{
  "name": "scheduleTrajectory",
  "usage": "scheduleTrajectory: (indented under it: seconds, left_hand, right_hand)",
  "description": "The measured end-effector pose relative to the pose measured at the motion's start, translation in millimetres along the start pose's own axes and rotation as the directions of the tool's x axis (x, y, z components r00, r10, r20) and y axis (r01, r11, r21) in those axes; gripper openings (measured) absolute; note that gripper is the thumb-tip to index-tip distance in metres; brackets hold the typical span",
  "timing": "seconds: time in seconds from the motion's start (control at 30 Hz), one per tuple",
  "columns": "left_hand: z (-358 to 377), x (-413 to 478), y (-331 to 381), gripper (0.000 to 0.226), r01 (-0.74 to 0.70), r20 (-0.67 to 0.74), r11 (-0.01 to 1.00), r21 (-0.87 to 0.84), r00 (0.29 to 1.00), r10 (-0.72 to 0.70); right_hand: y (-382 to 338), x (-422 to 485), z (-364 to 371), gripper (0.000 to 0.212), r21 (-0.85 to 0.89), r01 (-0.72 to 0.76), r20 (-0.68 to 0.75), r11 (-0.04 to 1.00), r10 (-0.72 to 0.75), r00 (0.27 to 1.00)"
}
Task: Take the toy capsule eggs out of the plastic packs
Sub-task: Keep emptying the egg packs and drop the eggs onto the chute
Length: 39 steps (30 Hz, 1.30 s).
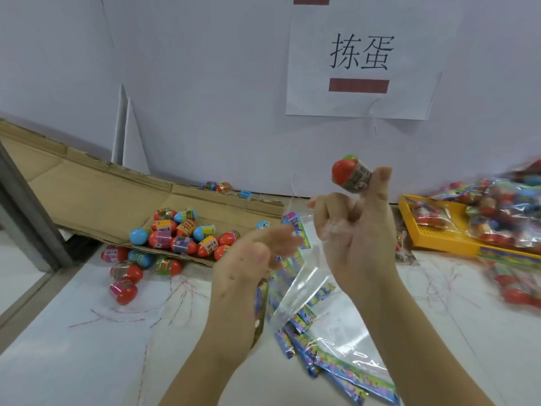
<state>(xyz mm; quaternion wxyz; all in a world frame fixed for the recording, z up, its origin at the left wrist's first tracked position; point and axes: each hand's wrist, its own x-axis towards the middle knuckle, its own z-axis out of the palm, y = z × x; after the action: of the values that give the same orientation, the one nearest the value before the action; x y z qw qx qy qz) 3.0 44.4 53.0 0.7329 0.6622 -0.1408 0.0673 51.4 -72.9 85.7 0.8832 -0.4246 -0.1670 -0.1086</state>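
Right hand: your right hand [360,238] pinches one capsule egg [348,172] between thumb and fingers, raised above the table [73,361].
Left hand: your left hand [251,259] is blurred, low beside the right; whether it grips anything cannot be told.
Done: a heap of loose eggs [181,235] lies on the cardboard [87,194] and spills onto the table; empty packs [345,364] lie under your forearms.
Left to do: full packs [503,212] crowd the yellow tray [430,241] and the table at your right.
Progress: by my judgement well started, with many packs to open.
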Motion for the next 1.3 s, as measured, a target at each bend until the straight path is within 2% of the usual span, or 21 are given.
scheduleTrajectory:
  seconds: [0.07, 0.13, 0.2, 0.27, 0.33, 0.47, 0.53, 0.63, 0.7, 0.73, 0.83, 0.87, 1.0, 1.07, 1.17, 1.3]
  left_hand:
    - [0, 3, -6, 0.050, 0.136, -0.085, 0.991, 0.000, 0.987, -0.136]
    - [-5, 3, -13, 0.011, 0.315, 0.034, 0.947, -0.064, 0.949, -0.314]
    - [-12, 0, -17, 0.019, 0.409, 0.230, 0.910, -0.062, 0.893, -0.386]
    - [-16, -1, -16, 0.023, 0.411, 0.332, 0.907, -0.091, 0.871, -0.362]
    - [-20, -2, -14, 0.034, 0.348, 0.306, 0.931, -0.113, 0.903, -0.301]
    - [-23, 2, -11, 0.021, 0.135, 0.006, 0.988, -0.074, 0.991, -0.135]
    - [-24, 3, -13, 0.016, 0.073, -0.146, 0.995, -0.068, 0.986, -0.083]
    - [-23, 2, -15, 0.006, 0.041, -0.254, 0.999, -0.026, 0.966, -0.047]
    - [-23, 2, -17, 0.005, 0.029, -0.271, 1.000, 0.007, 0.962, -0.026]
    - [-22, 2, -14, 0.008, 0.030, -0.266, 1.000, 0.009, 0.964, -0.027]
    - [-21, 1, -14, 0.017, 0.000, -0.259, 1.000, -0.021, 0.966, -0.006]
    - [-21, 1, -12, 0.017, -0.001, -0.248, 0.999, -0.048, 0.969, -0.011]
    - [-17, 1, -13, 0.018, -0.026, -0.178, 0.999, -0.043, 0.984, 0.018]
    - [-16, 1, -15, 0.021, -0.054, -0.189, 0.996, -0.071, 0.981, 0.040]
    - [-18, 2, -19, 0.027, -0.084, -0.203, 0.995, -0.058, 0.977, 0.070]
    - [-18, 2, -22, 0.034, -0.075, -0.205, 0.997, -0.034, 0.976, 0.067]
  right_hand:
    - [3, -2, 0, 0.043, 0.095, -0.062, 0.019, 0.994, 0.060, 0.998]
    - [5, -5, 1, 0.048, 0.049, -0.056, 0.091, 0.997, 0.052, 0.994]
    - [6, -8, 1, 0.055, -0.085, -0.007, 0.162, 0.996, 0.021, 0.987]
    - [5, -9, 0, 0.051, -0.165, 0.027, 0.197, 0.986, 0.006, 0.980]
    - [-1, -6, -3, 0.043, -0.172, 0.066, 0.258, 0.983, -0.020, 0.966]
    - [-28, 8, -16, 0.045, -0.303, 0.247, 0.313, 0.921, -0.149, 0.938]
    - [-42, 11, -23, 0.036, -0.380, 0.276, 0.360, 0.883, -0.134, 0.923]
    - [-55, 8, -24, 0.033, -0.450, 0.244, 0.434, 0.859, -0.029, 0.901]
    - [-61, 3, -22, 0.035, -0.556, 0.245, 0.458, 0.794, 0.046, 0.888]
    - [-63, 1, -19, 0.033, -0.653, 0.266, 0.454, 0.709, 0.086, 0.887]
    - [-62, -3, -16, 0.032, -0.884, 0.330, 0.402, 0.331, 0.178, 0.898]
    - [-61, -5, -13, 0.029, -0.902, 0.326, 0.383, 0.284, 0.174, 0.907]
    - [-53, -8, -2, 0.016, -0.902, 0.321, 0.374, 0.288, 0.151, 0.915]
    - [-46, -10, -2, 0.020, -0.904, 0.346, 0.390, 0.250, 0.155, 0.908]
    - [-39, -11, -4, 0.037, -0.917, 0.357, 0.386, 0.179, 0.164, 0.908]
    - [-32, -9, -7, 0.032, -0.922, 0.355, 0.379, 0.157, 0.163, 0.911]
